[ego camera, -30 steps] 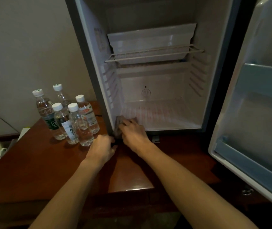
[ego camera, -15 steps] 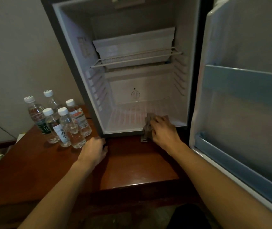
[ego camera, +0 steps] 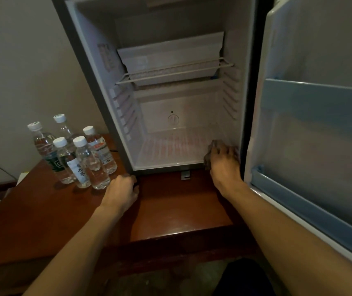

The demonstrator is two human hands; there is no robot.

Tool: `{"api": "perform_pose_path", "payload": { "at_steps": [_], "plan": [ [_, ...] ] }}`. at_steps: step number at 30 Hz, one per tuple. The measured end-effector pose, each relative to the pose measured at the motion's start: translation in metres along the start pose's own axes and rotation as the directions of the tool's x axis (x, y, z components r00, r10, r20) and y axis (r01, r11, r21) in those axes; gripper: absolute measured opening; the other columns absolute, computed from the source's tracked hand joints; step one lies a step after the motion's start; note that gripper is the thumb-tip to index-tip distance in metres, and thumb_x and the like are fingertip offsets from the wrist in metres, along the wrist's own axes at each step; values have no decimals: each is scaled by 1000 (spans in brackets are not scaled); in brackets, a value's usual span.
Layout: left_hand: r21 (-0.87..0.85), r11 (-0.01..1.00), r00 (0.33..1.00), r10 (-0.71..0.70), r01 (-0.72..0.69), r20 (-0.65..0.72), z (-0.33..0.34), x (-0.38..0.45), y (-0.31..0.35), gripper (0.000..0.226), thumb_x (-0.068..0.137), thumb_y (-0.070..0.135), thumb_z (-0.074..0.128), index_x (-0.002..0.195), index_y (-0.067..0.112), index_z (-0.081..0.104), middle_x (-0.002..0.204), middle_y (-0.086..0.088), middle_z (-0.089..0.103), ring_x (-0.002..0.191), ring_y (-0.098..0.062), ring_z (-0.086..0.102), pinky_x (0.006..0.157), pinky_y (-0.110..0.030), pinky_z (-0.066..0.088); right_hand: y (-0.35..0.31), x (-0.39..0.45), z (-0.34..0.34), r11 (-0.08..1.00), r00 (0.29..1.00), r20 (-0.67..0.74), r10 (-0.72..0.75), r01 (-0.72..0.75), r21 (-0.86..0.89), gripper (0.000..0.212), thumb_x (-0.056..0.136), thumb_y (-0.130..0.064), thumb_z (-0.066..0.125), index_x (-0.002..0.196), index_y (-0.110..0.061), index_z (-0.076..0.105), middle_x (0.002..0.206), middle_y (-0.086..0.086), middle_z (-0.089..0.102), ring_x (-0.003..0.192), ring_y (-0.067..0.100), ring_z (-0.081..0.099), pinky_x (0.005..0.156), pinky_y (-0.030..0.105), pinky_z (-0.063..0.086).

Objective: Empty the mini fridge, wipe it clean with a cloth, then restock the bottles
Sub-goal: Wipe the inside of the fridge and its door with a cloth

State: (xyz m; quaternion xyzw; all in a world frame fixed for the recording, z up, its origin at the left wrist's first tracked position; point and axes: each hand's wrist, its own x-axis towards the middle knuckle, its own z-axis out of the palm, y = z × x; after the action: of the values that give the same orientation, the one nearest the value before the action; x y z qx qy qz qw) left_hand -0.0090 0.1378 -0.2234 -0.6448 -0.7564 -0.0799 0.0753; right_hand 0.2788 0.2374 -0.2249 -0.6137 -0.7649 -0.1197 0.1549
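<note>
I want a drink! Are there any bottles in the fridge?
No, the fridge is bare inside; all five bottles stand beside it on the table.

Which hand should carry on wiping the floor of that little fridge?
The right hand: it already presses the cloth onto the fridge floor at the right front corner. The left hand rests outside on the wooden top.

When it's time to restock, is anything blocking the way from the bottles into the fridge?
Nothing visible: the bottles stand left of the open fridge, whose floor holds only the right hand and its cloth.
</note>
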Motion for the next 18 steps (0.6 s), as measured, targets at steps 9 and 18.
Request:
{"api": "perform_pose_path", "payload": {
  "at_steps": [9, 18],
  "plan": [
    [-7, 1000, 1000, 19, -19, -10, 2, 4, -2, 22, 92, 25, 62, 106, 10, 70, 106, -10, 66, 97, -33, 67, 80, -44, 58, -73, 2, -18, 924, 950, -35, -311, 310, 222, 38, 75, -5, 69, 111, -15, 66, 130, 12, 52, 108, 36, 55, 107, 47, 36],
    [-30, 999, 1000, 30, -30, -5, 3, 5, -5, 23, 89, 24, 61, 106, 11, 70, 108, -9, 66, 96, -33, 67, 78, -43, 58, -157, 15, -10, 888, 919, -14, -393, 384, 252, 48, 79, -8, 64, 127, -12, 59, 138, 14, 45, 116, 40, 49, 115, 51, 24]
  ]
}}
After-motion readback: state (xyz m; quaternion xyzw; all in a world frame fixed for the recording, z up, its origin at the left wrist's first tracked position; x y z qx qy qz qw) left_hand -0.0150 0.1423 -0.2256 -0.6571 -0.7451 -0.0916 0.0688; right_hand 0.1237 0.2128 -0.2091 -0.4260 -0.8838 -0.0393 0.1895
